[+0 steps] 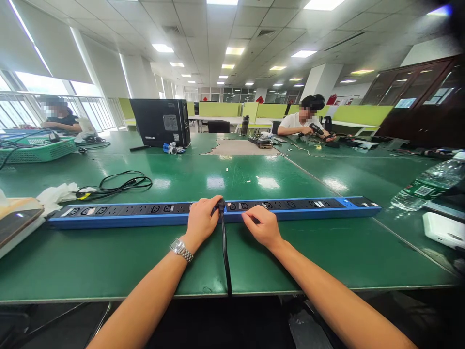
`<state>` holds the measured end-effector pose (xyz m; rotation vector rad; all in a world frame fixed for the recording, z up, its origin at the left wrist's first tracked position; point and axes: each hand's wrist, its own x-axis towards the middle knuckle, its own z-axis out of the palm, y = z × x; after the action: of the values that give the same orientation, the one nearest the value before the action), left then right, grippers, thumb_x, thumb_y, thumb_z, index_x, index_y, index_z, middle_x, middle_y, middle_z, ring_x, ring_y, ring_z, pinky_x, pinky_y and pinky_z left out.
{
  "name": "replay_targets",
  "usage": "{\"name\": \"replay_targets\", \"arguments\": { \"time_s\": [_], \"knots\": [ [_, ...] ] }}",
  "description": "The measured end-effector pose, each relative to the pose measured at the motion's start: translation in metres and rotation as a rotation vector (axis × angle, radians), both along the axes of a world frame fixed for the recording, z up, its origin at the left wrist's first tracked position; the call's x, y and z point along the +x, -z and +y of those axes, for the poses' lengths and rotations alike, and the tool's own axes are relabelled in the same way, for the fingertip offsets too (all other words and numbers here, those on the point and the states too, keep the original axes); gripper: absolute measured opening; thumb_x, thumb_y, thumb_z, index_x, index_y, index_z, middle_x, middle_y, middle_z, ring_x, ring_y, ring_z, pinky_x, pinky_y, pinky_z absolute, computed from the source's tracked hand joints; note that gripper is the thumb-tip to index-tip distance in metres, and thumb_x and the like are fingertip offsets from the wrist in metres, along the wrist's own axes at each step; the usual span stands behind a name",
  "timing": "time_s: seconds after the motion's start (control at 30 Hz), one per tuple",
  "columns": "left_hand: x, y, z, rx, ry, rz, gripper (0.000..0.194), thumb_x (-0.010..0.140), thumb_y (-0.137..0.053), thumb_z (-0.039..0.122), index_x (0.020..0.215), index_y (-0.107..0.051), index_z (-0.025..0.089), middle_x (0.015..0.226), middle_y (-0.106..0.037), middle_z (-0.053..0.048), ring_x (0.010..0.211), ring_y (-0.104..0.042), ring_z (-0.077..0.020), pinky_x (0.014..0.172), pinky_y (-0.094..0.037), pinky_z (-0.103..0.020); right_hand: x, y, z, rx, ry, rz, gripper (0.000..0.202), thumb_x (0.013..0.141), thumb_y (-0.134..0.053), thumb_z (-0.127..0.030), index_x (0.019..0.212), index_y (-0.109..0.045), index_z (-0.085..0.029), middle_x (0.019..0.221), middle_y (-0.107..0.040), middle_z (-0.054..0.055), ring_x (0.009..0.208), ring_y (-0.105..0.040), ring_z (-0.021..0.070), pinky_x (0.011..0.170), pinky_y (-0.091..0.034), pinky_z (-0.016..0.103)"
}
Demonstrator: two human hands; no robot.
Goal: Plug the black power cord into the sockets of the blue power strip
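A long blue power strip [214, 220] with a black socket face lies across the green table in front of me. My left hand [203, 215], with a metal watch on its wrist, is closed around a black plug [221, 204] at the middle of the strip. From the plug a black cable [225, 252] runs down over the table's near edge. The plug's prongs are hidden, so I cannot tell how deep it sits. Just to the right, my right hand [263, 225] is curled at the strip's near edge, its thumb and forefinger together; nothing shows in them.
Left of the strip are a coiled black cable [125, 184], white tissue [60, 196] and a phone on a box [18, 220]. A water bottle [425, 186] lies at right above a white device [445, 230]. Behind stands a computer case [162, 122]. Two people sit farther off.
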<state>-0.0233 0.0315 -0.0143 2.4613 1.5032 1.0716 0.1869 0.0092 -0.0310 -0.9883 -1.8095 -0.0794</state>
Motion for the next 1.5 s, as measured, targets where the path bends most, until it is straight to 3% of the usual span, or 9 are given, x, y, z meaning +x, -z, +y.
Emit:
{"name": "replay_targets", "arguments": {
  "time_s": [0.6,0.83,0.97,1.07,1.17,1.3,1.4,1.5],
  "knots": [
    [0.003,-0.005,0.004,0.065,-0.067,0.129,0.032,0.087,-0.062,0.033,0.118,-0.066,0.024,0.108,-0.071,-0.009,0.108,-0.059,-0.0251,0.094,-0.043,-0.041,0.001,0.003,0.002,0.011,0.058,-0.059,0.028,0.089,-0.054,-0.028,0.064,-0.062,-0.021,0.064,-0.066,0.001,0.062,-0.055,0.0145,0.065,-0.040,0.031],
    [0.000,-0.008,0.010,0.097,-0.011,0.202,0.028,0.087,-0.064,0.033,0.113,-0.068,0.023,0.100,-0.073,-0.008,0.104,-0.060,-0.0258,0.088,-0.044,-0.040,0.001,0.005,0.003,0.021,0.057,-0.093,0.026,0.089,-0.054,-0.027,0.064,-0.062,-0.021,0.064,-0.066,0.001,0.063,-0.055,0.0145,0.064,-0.039,0.031],
    [-0.002,0.001,0.013,0.093,-0.010,0.111,0.029,0.087,-0.063,0.031,0.115,-0.067,0.024,0.100,-0.072,-0.006,0.099,-0.061,-0.0236,0.086,-0.046,-0.038,-0.001,0.005,0.005,0.016,0.061,-0.090,0.025,0.090,-0.053,-0.028,0.068,-0.062,-0.022,0.069,-0.067,0.001,0.069,-0.056,0.0161,0.069,-0.042,0.032],
    [-0.002,0.010,0.016,0.106,0.001,0.058,0.031,0.087,-0.061,0.027,0.117,-0.067,0.024,0.099,-0.071,-0.006,0.096,-0.062,-0.0220,0.086,-0.047,-0.037,-0.002,0.005,0.006,-0.003,0.128,-0.120,0.015,0.088,-0.056,-0.030,0.082,-0.066,-0.022,0.090,-0.071,0.004,0.089,-0.060,0.0197,0.082,-0.043,0.035],
    [-0.001,0.014,0.017,0.146,0.016,0.030,0.032,0.087,-0.061,0.025,0.118,-0.067,0.023,0.096,-0.071,-0.007,0.095,-0.063,-0.0218,0.086,-0.048,-0.036,-0.002,0.007,0.008,-0.044,0.250,-0.183,0.018,0.087,-0.058,-0.034,0.098,-0.067,-0.022,0.110,-0.069,0.006,0.106,-0.057,0.0236,0.094,-0.038,0.040],
    [-0.004,0.005,0.017,0.240,0.024,-0.198,0.027,0.089,-0.060,0.030,0.114,-0.068,0.022,0.096,-0.072,-0.006,0.091,-0.065,-0.0196,0.084,-0.051,-0.033,0.002,0.011,0.012,-0.108,0.390,-0.226,0.029,0.088,-0.057,-0.041,0.108,-0.065,-0.022,0.122,-0.065,0.008,0.114,-0.053,0.0270,0.101,-0.032,0.045],
    [-0.020,-0.008,0.014,0.329,-0.108,-0.460,0.031,0.091,-0.058,0.037,0.117,-0.064,0.021,0.107,-0.072,-0.007,0.095,-0.066,-0.0183,0.087,-0.051,-0.031,0.005,0.015,0.015,-0.156,0.403,-0.235,0.036,0.089,-0.054,-0.046,0.114,-0.064,-0.022,0.125,-0.064,0.008,0.116,-0.053,0.0271,0.102,-0.031,0.046],
    [-0.054,-0.015,0.009,0.284,-0.165,-0.397,0.035,0.088,-0.059,0.044,0.114,-0.066,0.021,0.102,-0.073,-0.006,0.092,-0.067,-0.0198,0.087,-0.052,-0.032,0.005,0.017,0.016,-0.193,0.400,-0.226,0.039,0.090,-0.052,-0.048,0.117,-0.064,-0.022,0.127,-0.064,0.008,0.118,-0.053,0.0272,0.103,-0.030,0.047]
  ]
}}
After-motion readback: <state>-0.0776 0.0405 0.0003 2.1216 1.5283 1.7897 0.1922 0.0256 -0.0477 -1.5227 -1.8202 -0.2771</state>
